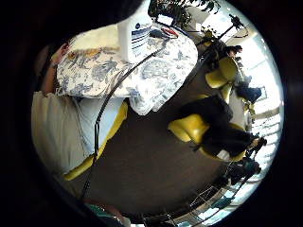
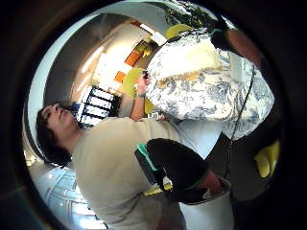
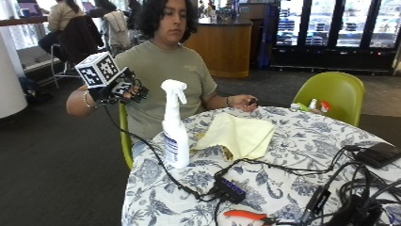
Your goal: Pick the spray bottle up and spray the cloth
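A white spray bottle [image 3: 175,127] stands upright at the worktop [image 3: 300,160] edge, centre-left of the frame, beside a yellow cloth [image 3: 241,134]. The gloved right hand [image 3: 119,89] is raised at upper left, apart from it, holding nothing, fingers apparently relaxed. The bottle looks light, rigid and smooth; its narrow neck below the trigger suits gripping.

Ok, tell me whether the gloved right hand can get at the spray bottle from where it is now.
Probably yes. The right hand is raised beside the table, off to the side of the upright spray bottle, with nothing between them; the yellow cloth lies on the bottle's far side.
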